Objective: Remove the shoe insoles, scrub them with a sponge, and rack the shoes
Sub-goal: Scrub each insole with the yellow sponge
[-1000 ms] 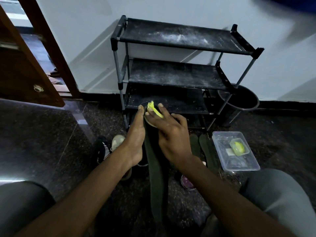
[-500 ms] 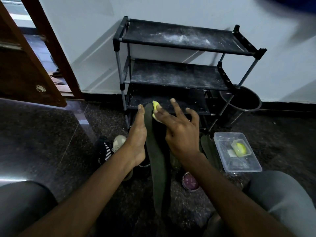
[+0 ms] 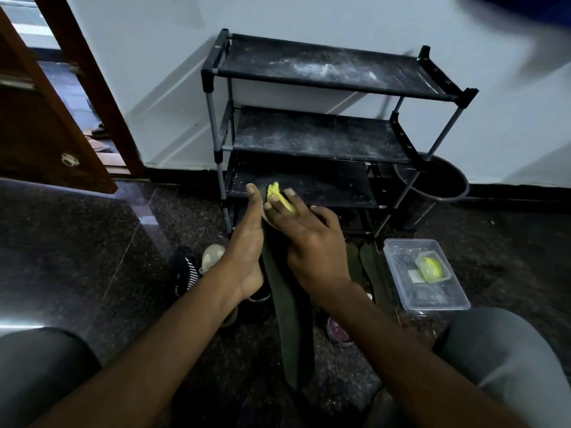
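Observation:
A long dark green insole [image 3: 290, 319] slopes up from between my knees toward the shoe rack [image 3: 309, 137]. My left hand [image 3: 247, 248] lies along its left edge with straight fingers and props it up. My right hand [image 3: 312, 245] lies on the insole's far end and pinches a yellow sponge [image 3: 275, 194] between its fingers, pressing it onto the insole. A black shoe [image 3: 182, 273] with white stripes and a beige shoe [image 3: 211, 253] sit on the floor left of my left hand. Two more dark insoles [image 3: 370, 267] lie right of my right wrist.
The black three-shelf rack stands against the white wall, its shelves dusty and bare. A black bucket [image 3: 445, 186] stands right of it. A clear plastic container [image 3: 432, 301] with a small yellow-green tub [image 3: 432, 268] sits on the dark floor at right. An open wooden door [image 3: 37, 134] is left.
My right hand has rubbed the sponge over the insole's far end; its fingers spread half a second ago and have drawn together on the sponge again. My left hand has stayed put.

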